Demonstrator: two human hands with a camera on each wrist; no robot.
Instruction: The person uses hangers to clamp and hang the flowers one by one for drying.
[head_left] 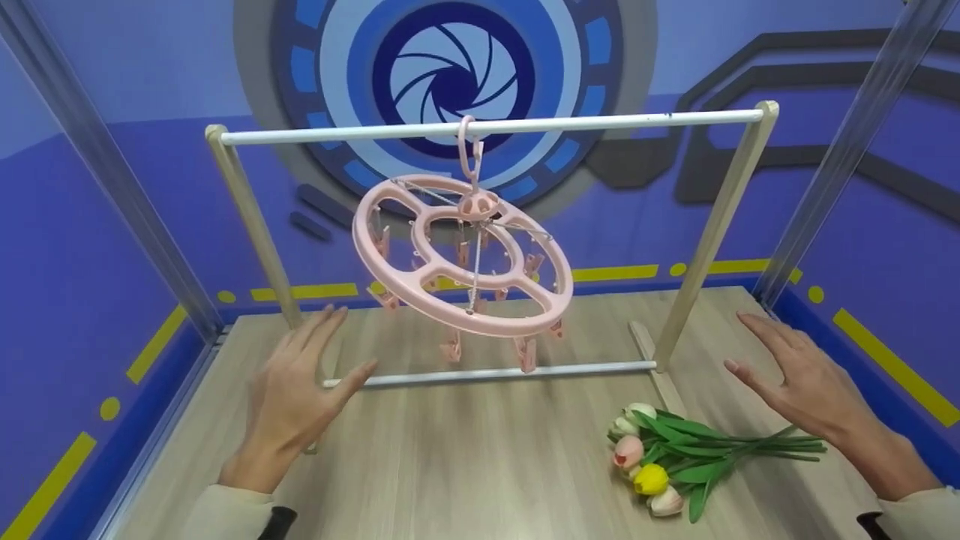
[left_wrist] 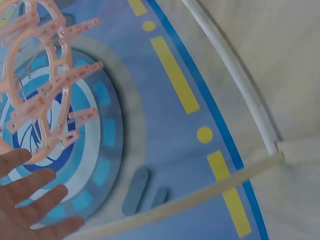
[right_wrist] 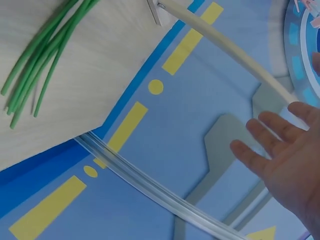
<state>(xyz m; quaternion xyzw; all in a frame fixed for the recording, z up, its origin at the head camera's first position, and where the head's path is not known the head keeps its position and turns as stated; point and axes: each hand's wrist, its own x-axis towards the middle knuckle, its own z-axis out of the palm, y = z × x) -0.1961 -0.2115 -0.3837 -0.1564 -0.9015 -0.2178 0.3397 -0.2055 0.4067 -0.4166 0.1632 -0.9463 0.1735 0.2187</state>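
Note:
A pink round clip hanger (head_left: 420, 289) with several dangling clothespins hangs tilted by its hook from the white top bar (head_left: 600, 124) of a rack. My left hand (head_left: 300, 382) is held out near the rack's left post, fingers extended and holding nothing; the left wrist view shows its spread fingers below the pink hanger (left_wrist: 67, 55). On the other side, my right hand (head_left: 806, 382) hovers right of the rack, fingers extended, with nothing in it. Artificial tulips (head_left: 651, 478) lie on the table nearest to the right hand; their green stems (right_wrist: 47, 55) appear in the right wrist view.
The rack's wooden right post (head_left: 716, 240) and left post (head_left: 259, 232) stand on the wooden table (head_left: 465, 465). A white lower bar (head_left: 442, 376) joins them near the tabletop. Blue printed panels and metal corner profiles (head_left: 862, 142) enclose the back and sides.

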